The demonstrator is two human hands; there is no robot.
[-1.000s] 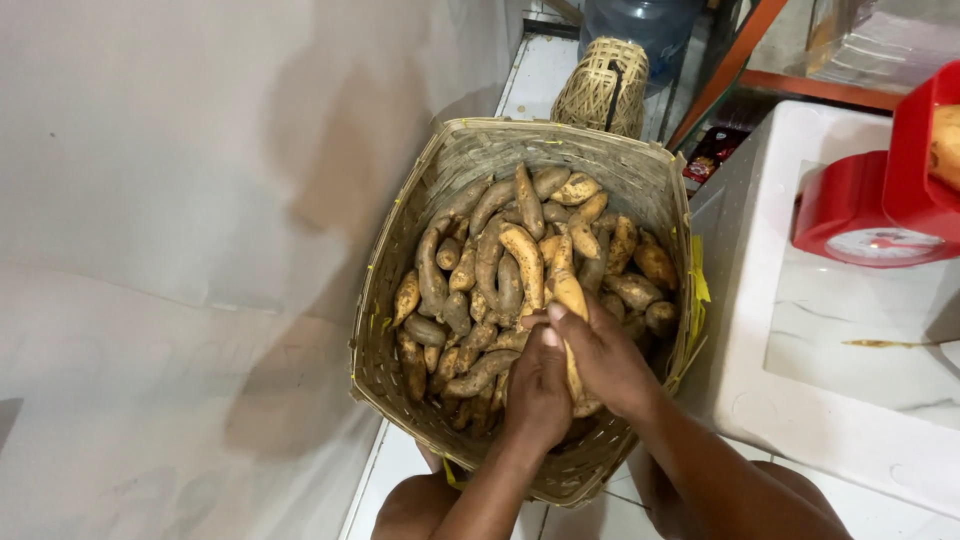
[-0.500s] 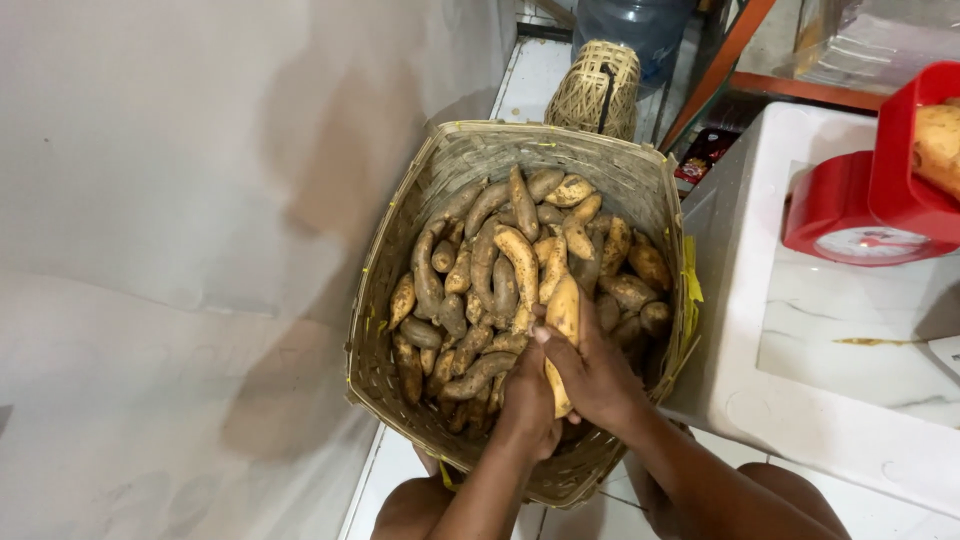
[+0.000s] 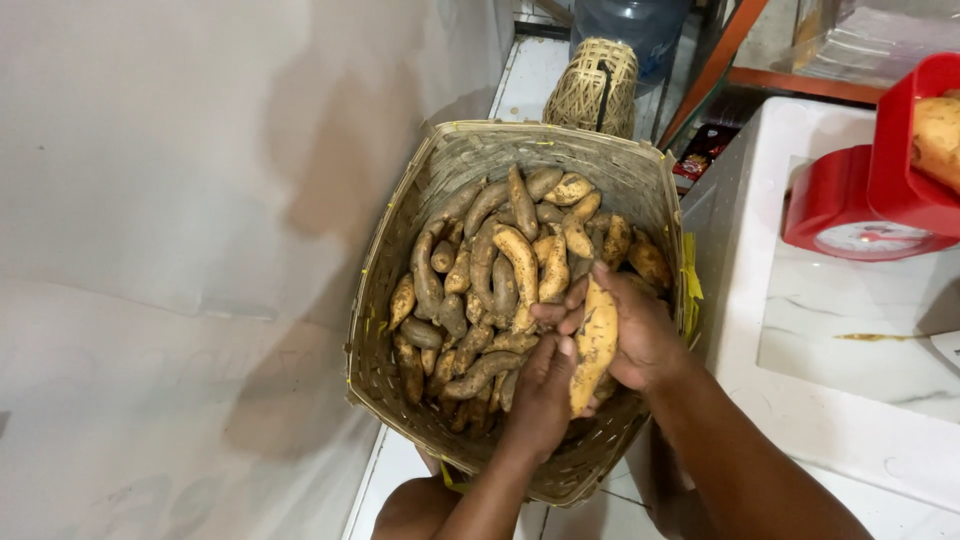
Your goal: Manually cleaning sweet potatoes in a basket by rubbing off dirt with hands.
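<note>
Hands meet over a woven bamboo basket (image 3: 400,300): the right hand (image 3: 640,335) grasps a long, yellowish, soil-dusted sweet potato (image 3: 596,345), the left hand (image 3: 540,390) touching its lower end at 7 o'clock; heaped tubers (image 3: 490,290) lie at 10 o'clock, a red kitchen scale (image 3: 850,205) at 2 o'clock

Open top of the large woven bamboo basket (image 3: 452,165) is accessible from above — its left side abuts the pale plaster wall (image 3: 180,200); the white marble-topped counter (image 3: 840,400) blocks the right.
</note>
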